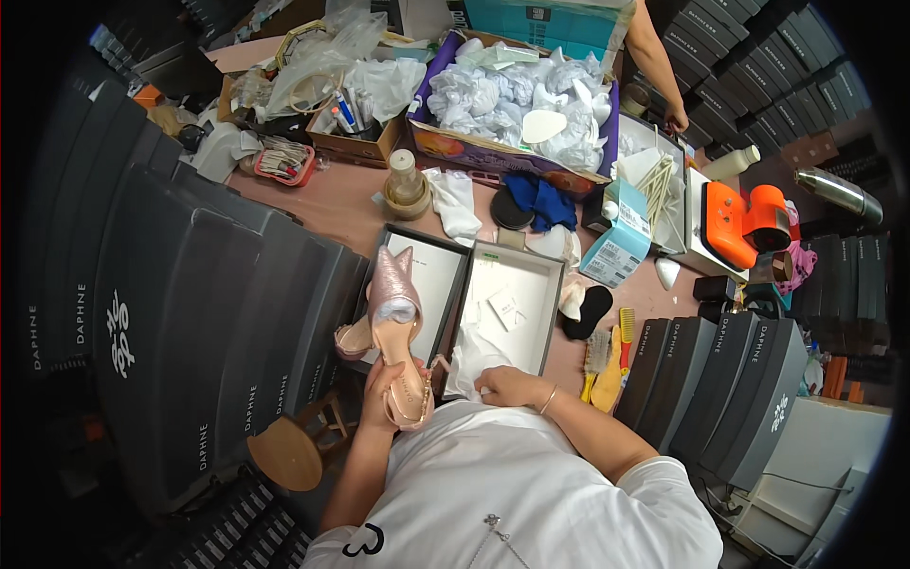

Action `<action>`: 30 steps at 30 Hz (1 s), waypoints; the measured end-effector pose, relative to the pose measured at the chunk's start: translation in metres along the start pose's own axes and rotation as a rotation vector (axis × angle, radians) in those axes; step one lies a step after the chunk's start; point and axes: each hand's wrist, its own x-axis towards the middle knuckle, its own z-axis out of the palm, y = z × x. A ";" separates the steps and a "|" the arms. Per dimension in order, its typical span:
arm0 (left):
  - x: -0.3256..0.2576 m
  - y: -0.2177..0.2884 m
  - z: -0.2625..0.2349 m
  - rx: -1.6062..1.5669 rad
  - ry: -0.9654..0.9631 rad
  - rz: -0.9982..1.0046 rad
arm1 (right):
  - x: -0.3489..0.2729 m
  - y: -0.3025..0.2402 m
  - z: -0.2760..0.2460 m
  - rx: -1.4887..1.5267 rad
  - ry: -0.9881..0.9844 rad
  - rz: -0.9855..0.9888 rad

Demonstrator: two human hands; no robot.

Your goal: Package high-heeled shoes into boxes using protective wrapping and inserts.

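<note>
My left hand [377,391] is closed around a pair of shiny pink pointed-toe slingback shoes. The front shoe [394,283] is held toe away from me, with pale stuffing in its toe and a beaded strap near the heel. Behind it, the second shoe [354,339] shows only in part. Under them lies a dark box lid [433,284] with a white inside. To its right sits the open shoebox [537,294], holding a small white card [506,306] and white tissue paper [471,365]. My right hand [513,387] curls over the box's near end, its fingers closed on the tissue paper.
Stacked dark shoeboxes [204,275] rise at left, more [725,379] at right. A purple carton [502,142] of tissue wads stands at the back, near another person's arm [654,57]. Brushes [597,356], a blue-white box [618,237] and an orange device [728,228] lie right.
</note>
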 end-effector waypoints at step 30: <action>0.004 -0.020 0.003 0.098 0.032 0.010 | 0.020 0.014 -0.123 -0.241 1.059 -0.060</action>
